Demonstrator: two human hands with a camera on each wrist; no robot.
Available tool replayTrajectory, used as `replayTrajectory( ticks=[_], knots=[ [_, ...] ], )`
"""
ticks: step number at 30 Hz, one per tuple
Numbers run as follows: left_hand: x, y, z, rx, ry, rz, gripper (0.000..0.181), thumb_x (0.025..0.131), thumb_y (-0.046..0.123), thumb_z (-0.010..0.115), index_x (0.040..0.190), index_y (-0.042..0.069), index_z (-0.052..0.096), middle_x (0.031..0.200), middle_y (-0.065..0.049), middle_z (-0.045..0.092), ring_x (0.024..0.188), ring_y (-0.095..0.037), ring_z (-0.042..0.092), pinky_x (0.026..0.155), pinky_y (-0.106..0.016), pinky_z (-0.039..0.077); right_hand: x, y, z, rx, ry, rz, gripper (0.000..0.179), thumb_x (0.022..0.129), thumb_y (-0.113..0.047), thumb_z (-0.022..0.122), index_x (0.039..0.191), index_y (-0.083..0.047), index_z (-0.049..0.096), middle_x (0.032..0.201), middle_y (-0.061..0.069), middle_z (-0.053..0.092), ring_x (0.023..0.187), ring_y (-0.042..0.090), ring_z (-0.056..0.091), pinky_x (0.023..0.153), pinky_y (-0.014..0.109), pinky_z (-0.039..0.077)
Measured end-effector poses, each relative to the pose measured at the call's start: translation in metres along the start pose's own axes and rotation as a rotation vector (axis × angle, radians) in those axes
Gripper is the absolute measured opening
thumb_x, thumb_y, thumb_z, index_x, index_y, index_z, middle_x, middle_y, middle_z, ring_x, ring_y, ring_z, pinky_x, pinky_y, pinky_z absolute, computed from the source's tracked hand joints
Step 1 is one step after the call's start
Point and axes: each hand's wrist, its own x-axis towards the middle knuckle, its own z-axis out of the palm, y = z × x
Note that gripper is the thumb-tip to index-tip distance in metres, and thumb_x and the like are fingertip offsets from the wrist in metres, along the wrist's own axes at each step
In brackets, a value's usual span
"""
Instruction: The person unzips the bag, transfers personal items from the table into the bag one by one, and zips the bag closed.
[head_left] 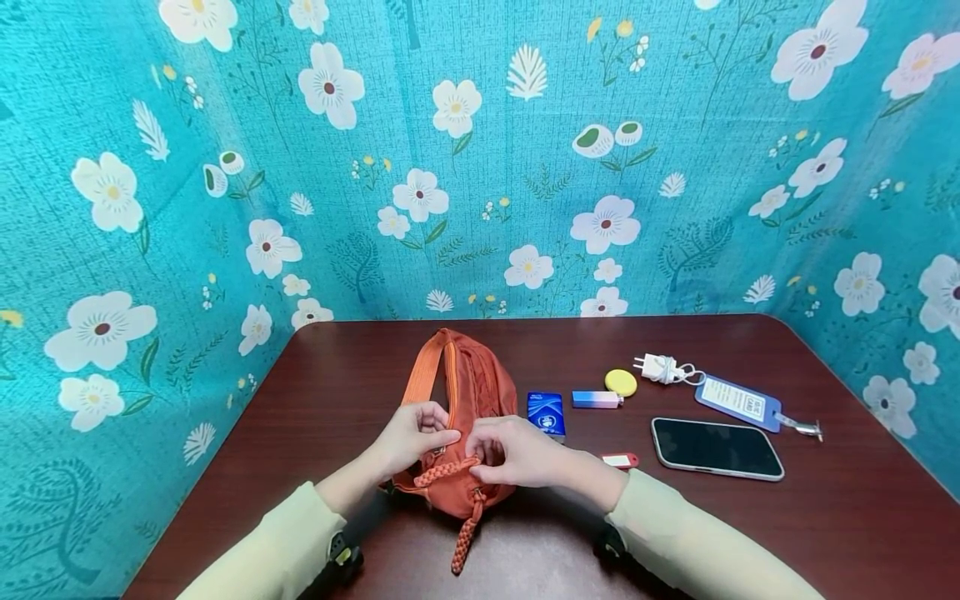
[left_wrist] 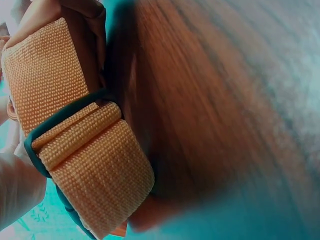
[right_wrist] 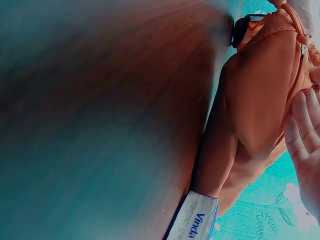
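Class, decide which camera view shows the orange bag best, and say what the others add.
The head view: it takes in nearly the whole orange bag, though the left hand and right hand cover part. The left wrist view shows mainly its strap and dark slider; the right wrist view, one side close up.

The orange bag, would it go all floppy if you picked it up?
Probably floppy: the orange bag shows soft-looking creases. Its strap would likely bend, though the dark buckle looks stiffer. The lower braided pull might swing; one end looks loose.
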Motion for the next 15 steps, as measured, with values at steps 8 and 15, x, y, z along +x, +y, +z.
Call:
replayTrajectory(
  ticks=[8, 15],
  knots=[
    [-0.003, 0.007, 0.0, 0.002, -0.013, -0.008, 0.012, 0.086, 0.0, 0.07, 0.086, -0.004, 0.059, 0.07, -0.001, 0.059, 0.06, -0.011, 0.052, 0.053, -0.022, 0.045, -0.002, 0.001, -0.004, -0.083, 0.035, -0.052, 0.007, 0.087, -0.017, 0.071, 0.089, -0.022, 0.067, 0.076, -0.009, 0.054, 0.064, 0.001, 0.05, 0.057, 0.015, 0.04],
    [-0.012, 0.03, 0.0, 0.012, -0.026, 0.002, 0.011, 0.086, -0.003, 0.069, 0.085, -0.005, 0.059, 0.07, -0.001, 0.059, 0.059, -0.011, 0.052, 0.052, -0.021, 0.043, -0.004, -0.001, -0.012, -0.056, 0.015, -0.009, 0.008, 0.087, -0.014, 0.071, 0.092, -0.02, 0.07, 0.081, -0.015, 0.061, 0.065, 0.001, 0.052, 0.058, 0.017, 0.046]
  ],
)
